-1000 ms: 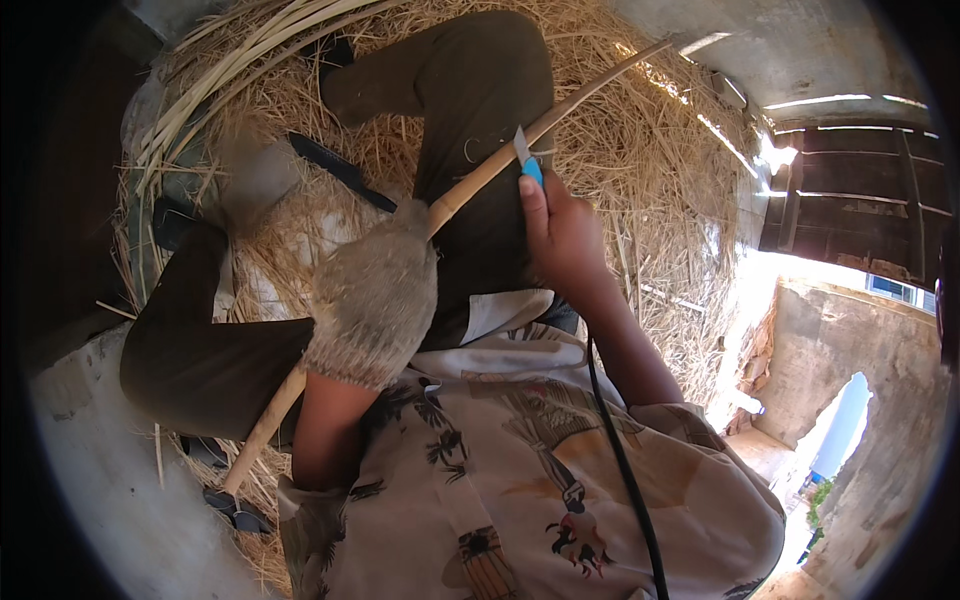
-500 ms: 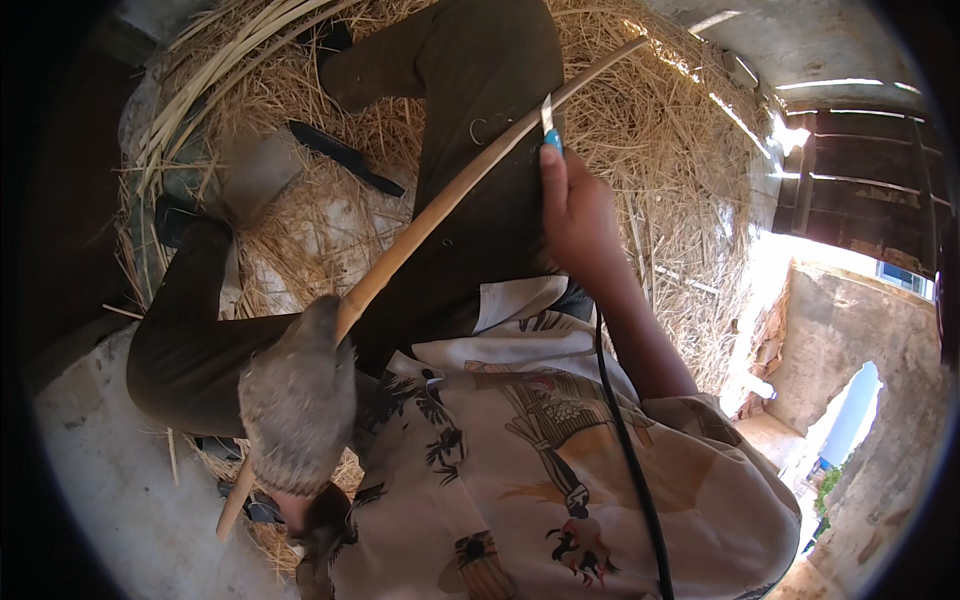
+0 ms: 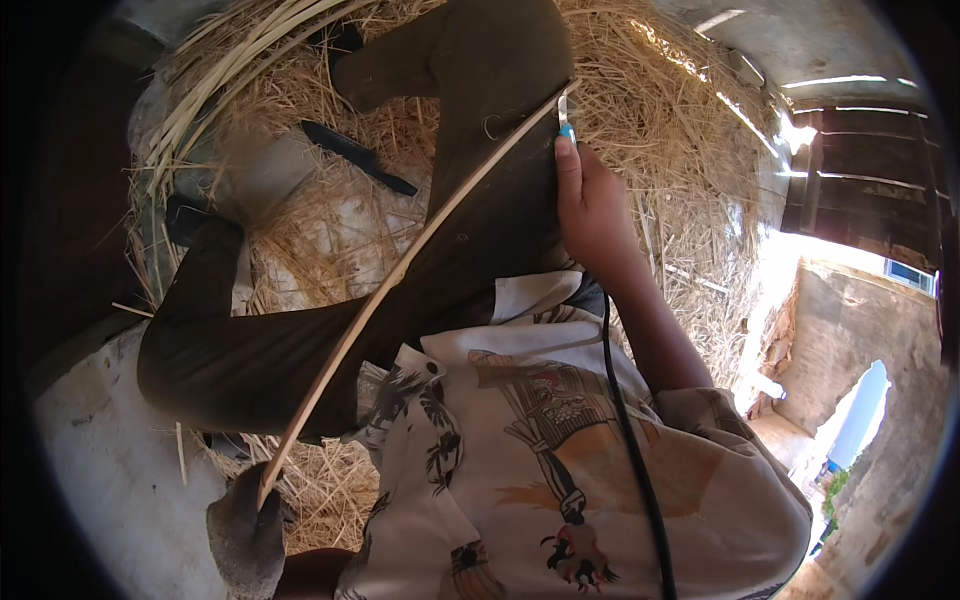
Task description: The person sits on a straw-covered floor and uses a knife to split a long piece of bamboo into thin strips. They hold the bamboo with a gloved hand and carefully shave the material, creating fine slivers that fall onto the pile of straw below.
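A long, thin bamboo strip (image 3: 400,272) slants across my lap, from the lower left up to my raised thigh. At its near lower end my left hand (image 3: 246,530), covered by a worn grey glove, is closed around it. Close to the strip's far tip, my right hand (image 3: 600,208) grips a small knife (image 3: 566,130) with a blue handle. Its short blade points up and lies against or right beside the strip; I cannot tell if it is cutting. My right thumb lies along the handle.
Dry straw and shavings (image 3: 660,150) cover the floor. Long pale strips (image 3: 215,85) curve at the upper left. A dark flat sandal-like piece (image 3: 358,157) lies between my legs. A black cord (image 3: 630,440) runs down my patterned shirt. A broken wall (image 3: 840,310) stands at right.
My gloved left hand has moved down and back toward the lower left, drawing the strip with it. The strip's far tip now ends near the blade. My right hand has barely shifted.
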`<state>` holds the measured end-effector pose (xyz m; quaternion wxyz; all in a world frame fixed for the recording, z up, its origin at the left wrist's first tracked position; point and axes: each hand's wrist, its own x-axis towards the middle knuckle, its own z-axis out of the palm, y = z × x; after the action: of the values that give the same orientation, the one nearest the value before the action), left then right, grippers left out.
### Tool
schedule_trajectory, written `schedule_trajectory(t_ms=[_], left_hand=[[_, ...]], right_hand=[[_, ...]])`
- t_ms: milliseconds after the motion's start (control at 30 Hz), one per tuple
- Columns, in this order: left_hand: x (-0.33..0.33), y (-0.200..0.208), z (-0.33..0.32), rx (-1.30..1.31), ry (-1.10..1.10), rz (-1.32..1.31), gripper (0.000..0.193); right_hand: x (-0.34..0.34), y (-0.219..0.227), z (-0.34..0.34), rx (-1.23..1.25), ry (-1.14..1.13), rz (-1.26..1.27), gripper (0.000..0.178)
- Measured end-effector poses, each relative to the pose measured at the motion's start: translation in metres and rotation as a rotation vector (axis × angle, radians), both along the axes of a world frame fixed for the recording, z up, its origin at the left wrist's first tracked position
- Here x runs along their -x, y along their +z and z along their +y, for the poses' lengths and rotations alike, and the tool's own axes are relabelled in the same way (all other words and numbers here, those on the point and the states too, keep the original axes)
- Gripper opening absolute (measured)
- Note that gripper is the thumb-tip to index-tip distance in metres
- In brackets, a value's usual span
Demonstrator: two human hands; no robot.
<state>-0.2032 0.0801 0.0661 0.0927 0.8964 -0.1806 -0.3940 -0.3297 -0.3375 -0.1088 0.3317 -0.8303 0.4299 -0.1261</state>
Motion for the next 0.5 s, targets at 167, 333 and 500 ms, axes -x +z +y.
schedule_trajectory(t_ms=[167, 333, 500], left_hand=[[0.016, -0.019, 0.04, 0.114, 0.191, 0.13, 0.04], [0.016, -0.019, 0.039, 0.056, 0.25, 0.137, 0.04], [0.017, -0.004, 0.065, 0.063, 0.269, 0.035, 0.042]], right_hand=[[-0.005, 0.01, 0.009, 0.006, 0.019, 0.033, 0.05], [-0.005, 0.01, 0.012, 0.025, 0.024, 0.005, 0.05], [-0.003, -0.003, 0.007, 0.028, -0.029, -0.056, 0.049]])
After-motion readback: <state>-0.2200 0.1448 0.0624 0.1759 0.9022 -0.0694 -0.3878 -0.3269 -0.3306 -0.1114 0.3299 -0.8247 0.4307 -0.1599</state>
